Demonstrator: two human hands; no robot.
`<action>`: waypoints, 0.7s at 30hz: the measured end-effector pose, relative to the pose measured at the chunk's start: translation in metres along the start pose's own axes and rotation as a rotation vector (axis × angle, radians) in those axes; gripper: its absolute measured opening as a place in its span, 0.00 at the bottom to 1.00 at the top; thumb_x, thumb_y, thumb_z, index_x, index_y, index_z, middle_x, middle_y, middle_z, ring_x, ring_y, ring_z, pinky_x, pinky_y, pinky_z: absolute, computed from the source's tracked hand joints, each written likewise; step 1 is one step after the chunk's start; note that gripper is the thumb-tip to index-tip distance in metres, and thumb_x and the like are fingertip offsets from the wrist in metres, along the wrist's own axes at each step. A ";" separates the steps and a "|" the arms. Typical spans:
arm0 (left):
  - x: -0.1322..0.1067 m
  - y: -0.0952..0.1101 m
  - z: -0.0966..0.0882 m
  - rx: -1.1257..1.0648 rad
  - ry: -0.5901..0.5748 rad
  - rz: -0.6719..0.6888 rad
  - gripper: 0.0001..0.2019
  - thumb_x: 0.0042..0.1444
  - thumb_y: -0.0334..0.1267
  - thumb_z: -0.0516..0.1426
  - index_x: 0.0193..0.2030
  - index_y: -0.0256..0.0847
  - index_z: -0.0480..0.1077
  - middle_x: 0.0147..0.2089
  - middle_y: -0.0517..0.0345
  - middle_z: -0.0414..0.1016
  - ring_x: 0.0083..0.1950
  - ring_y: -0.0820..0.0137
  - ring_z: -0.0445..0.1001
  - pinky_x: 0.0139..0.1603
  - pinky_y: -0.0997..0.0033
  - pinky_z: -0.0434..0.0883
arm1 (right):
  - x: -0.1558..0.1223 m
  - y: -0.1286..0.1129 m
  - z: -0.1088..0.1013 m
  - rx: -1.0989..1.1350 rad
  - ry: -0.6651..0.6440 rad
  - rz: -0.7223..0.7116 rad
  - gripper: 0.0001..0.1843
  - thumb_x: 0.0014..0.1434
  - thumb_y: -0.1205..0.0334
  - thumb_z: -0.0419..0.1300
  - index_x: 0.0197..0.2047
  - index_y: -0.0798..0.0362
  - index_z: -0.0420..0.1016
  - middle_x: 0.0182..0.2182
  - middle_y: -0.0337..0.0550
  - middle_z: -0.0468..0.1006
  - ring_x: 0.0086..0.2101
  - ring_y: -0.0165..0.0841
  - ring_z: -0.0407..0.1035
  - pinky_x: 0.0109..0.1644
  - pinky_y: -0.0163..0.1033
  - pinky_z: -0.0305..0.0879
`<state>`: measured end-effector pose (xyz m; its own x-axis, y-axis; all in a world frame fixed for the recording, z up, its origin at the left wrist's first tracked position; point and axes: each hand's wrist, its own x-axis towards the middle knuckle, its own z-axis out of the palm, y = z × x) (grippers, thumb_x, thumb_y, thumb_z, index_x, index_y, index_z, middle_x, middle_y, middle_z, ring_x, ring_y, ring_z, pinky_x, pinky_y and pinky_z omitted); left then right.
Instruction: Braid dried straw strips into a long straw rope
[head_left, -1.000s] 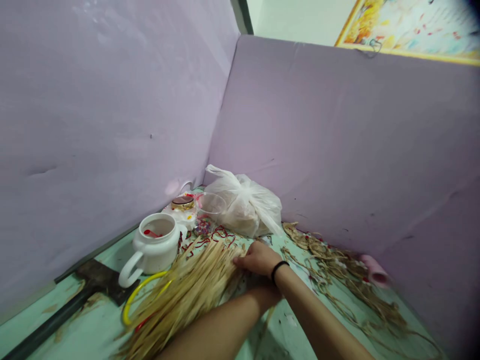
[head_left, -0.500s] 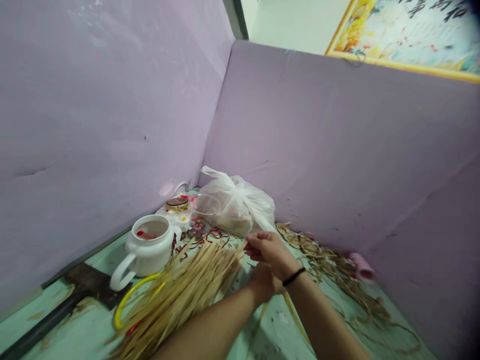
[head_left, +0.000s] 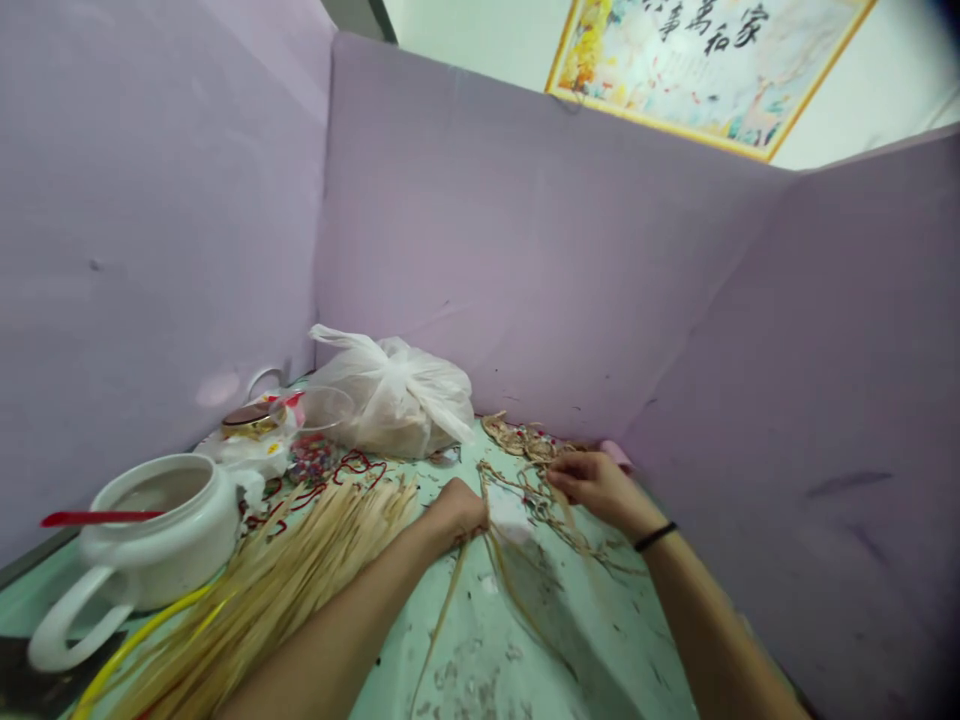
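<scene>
My left hand (head_left: 456, 512) is closed around a thin straw cord, whose loose strands (head_left: 517, 595) hang toward me over the green tabletop. Pinched between the fingers of my right hand (head_left: 596, 485) is a pale straw strip, blurred where it dangles below. A twisted length of cord (head_left: 551, 510) lies on the table between and beyond both hands. Left of my left forearm spreads a thick bundle of dry straw strips (head_left: 322, 560).
A white pot (head_left: 161, 550) with a red stick (head_left: 101, 518) across its rim stands at left, beside a yellow ring (head_left: 142, 640). A tied white plastic bag (head_left: 397, 400) sits at the back, near beads (head_left: 315, 460) and red cord (head_left: 360, 462). Purple panels (head_left: 480, 230) surround the table.
My right hand has moved right, away from the straw bundle, with a strip in its fingers. My left hand keeps hold of the cord. The view has swung right.
</scene>
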<state>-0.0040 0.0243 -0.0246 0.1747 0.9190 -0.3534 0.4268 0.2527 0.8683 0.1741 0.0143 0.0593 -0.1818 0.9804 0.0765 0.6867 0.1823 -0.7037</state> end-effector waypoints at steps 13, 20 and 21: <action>-0.009 0.007 -0.003 -0.029 -0.059 0.026 0.10 0.39 0.29 0.51 0.12 0.37 0.58 0.07 0.66 0.51 0.09 0.81 0.46 0.11 0.78 0.44 | 0.009 0.018 0.074 -0.402 -0.040 0.001 0.11 0.44 0.62 0.55 0.28 0.55 0.78 0.24 0.45 0.77 0.26 0.30 0.67 0.28 0.31 0.54; -0.006 0.005 -0.003 -0.039 -0.083 0.030 0.09 0.40 0.32 0.51 0.12 0.37 0.58 0.08 0.66 0.51 0.09 0.81 0.46 0.10 0.78 0.43 | 0.006 0.021 0.073 -0.269 -0.129 -0.098 0.12 0.43 0.68 0.52 0.26 0.58 0.77 0.19 0.41 0.74 0.22 0.26 0.62 0.24 0.28 0.51; -0.005 0.005 -0.003 -0.034 -0.083 0.029 0.09 0.40 0.32 0.51 0.13 0.37 0.58 0.08 0.66 0.51 0.09 0.81 0.46 0.10 0.78 0.43 | 0.006 0.022 0.073 -0.249 -0.140 -0.094 0.13 0.43 0.68 0.52 0.26 0.58 0.78 0.19 0.41 0.74 0.22 0.26 0.62 0.24 0.28 0.51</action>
<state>-0.0057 0.0215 -0.0172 0.2602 0.8980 -0.3548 0.3902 0.2383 0.8894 0.1367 0.0189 -0.0068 -0.3363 0.9415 0.0231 0.8106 0.3018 -0.5019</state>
